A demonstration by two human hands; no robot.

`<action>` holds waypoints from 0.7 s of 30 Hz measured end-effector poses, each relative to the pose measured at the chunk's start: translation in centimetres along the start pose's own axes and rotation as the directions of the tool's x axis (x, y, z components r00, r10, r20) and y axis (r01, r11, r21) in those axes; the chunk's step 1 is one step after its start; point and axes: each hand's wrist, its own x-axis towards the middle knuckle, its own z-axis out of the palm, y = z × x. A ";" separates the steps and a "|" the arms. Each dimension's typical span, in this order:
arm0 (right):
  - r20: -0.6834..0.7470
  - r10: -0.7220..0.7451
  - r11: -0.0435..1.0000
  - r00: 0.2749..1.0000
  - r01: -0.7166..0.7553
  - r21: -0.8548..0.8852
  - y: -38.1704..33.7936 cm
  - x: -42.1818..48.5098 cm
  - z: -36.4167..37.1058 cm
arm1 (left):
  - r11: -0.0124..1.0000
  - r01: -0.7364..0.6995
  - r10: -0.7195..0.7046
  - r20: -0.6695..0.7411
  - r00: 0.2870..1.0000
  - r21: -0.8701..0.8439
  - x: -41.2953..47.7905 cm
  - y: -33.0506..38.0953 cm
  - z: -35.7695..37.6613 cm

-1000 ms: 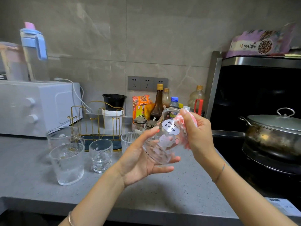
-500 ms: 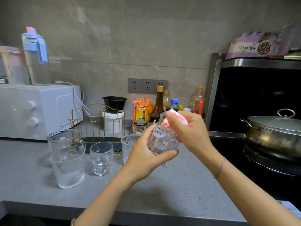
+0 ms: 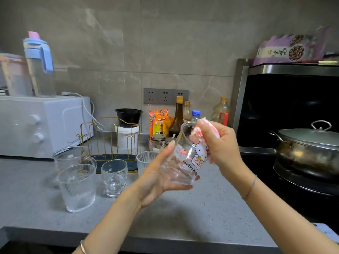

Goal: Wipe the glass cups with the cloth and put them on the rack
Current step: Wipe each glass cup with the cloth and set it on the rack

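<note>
A clear glass cup (image 3: 185, 158) printed with a cartoon cat is held in the air above the bench (image 3: 201, 217), tilted so its mouth points up and away from the viewer. The left hand (image 3: 154, 182) cradles it from beneath, fingers curled under the base and thumb up one side, which leaves the wall and rim free for wiping. The right hand (image 3: 222, 145) is clenched around a bunched pink and white cloth (image 3: 197, 132) and presses it against the cup's outer wall close to the rim. This looks like the wiping step, with this cup not yet ready for the rack.

The gold wire rack (image 3: 97, 164) stands on the bench to the left and further back, and no cup hangs on it. Four other glass cups stand near it: a ribbed cup (image 3: 77, 187) nearest the bench edge, a small cup (image 3: 114, 177) beside it, a handled cup (image 3: 73, 158) behind, and another ribbed cup (image 3: 146, 160) partly hidden by the left hand. They crowd the front of the rack, so the held cup probably has to go in from above.

The front of the bench below the hands gives open room. To the right a lidded metal pot (image 3: 308, 149) sits on a black stove, close to the right forearm. Bottles and jars line the wall behind.
</note>
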 end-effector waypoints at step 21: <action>0.068 -0.061 0.994 0.996 0.054 0.095 -0.7 0.0 0.7 | 0.845 0.130 -0.038 0.185 0.982 -0.519 -1.1 0.6 1.2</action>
